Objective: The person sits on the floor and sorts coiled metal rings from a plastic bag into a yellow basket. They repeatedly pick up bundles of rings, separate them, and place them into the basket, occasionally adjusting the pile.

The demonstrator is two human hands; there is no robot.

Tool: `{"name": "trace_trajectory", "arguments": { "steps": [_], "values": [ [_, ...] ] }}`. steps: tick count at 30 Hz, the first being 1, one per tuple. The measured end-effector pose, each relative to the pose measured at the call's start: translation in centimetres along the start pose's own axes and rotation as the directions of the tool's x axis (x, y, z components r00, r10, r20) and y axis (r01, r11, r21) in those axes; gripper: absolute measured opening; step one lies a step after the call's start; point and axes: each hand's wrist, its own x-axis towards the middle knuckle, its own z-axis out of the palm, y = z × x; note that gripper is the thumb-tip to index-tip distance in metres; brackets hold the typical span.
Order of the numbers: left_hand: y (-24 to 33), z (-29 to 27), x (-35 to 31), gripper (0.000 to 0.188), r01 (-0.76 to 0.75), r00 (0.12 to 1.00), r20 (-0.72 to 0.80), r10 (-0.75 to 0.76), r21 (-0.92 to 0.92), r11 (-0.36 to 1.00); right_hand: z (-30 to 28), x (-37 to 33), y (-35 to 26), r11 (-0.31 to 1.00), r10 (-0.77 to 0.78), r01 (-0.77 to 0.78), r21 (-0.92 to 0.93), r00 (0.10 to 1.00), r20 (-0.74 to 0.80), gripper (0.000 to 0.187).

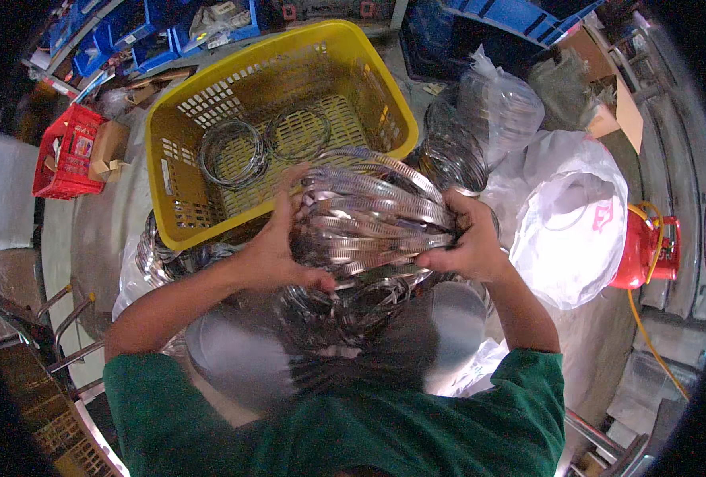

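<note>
Looking down past a green shirt (329,429), you see a seated person's bare forearms reaching forward, with 2 hands around a thick bundle of metal bands (373,215). The bands are thin, silvery and ridged, looped together in many layers. The bundle is held above the person's lap, at the near right side of a yellow basket (156,171).

The left hand (277,242) takes the bundle's left end, thumb low and fingers higher up; its grip is clamped on the bands. The right hand (479,238) takes the opposite end, its grip also closed on the bands, thumb underneath. The bundle hides part of the fingers.

Inside the basket, 2 coils lie flat on the slotted bottom, side by side: a thicker left coil (211,167) and a thinner right coil (272,145). Below the held bundle, more loops (345,310) sit between the grey trouser knees (230,342). Just right of the basket is a pile of dark rings (452,151), near a tied clear bag (496,103) and an open white bag (572,230).

Farther right stands a red container (635,254) with a yellow hose (647,338). At the far left, a red crate (67,151) is beside a cardboard box (108,151); blue bins (153,52) line the back.
</note>
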Motion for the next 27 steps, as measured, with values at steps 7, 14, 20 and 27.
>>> {"name": "trace_trajectory", "arguments": {
  "steps": [7, 14, 20, 27],
  "values": [
    [0.9, 0.8, 4.0, 0.163, -0.251, 0.952, -0.088, 0.293, 0.325, 0.912, -0.6, 0.7, -2.7, 0.994, 0.023, -0.034, -0.102, 0.994, -0.106, 0.062],
    [1.4, 0.6, 6.0, 0.083, -0.036, 0.959, -0.276, 0.071, 0.129, 0.991, -2.1, 2.2, -0.1, 0.836, 0.261, -0.264, 0.481, 0.962, 0.074, 0.082],
    [-0.1, 0.6, 4.2, 0.088, 0.124, 0.964, -0.171, -0.204, -0.388, 0.913, -0.2, -0.9, 5.1, 0.98, 0.154, -0.169, -0.109, 0.979, -0.136, 0.083],
    [-1.2, 0.9, 2.9, 0.112, 0.201, 0.979, 0.111, -0.17, -0.391, 0.898, 0.3, -0.9, 5.8, 0.998, -0.021, 0.007, -0.055, 0.963, -0.267, 0.063]
  ]
}}
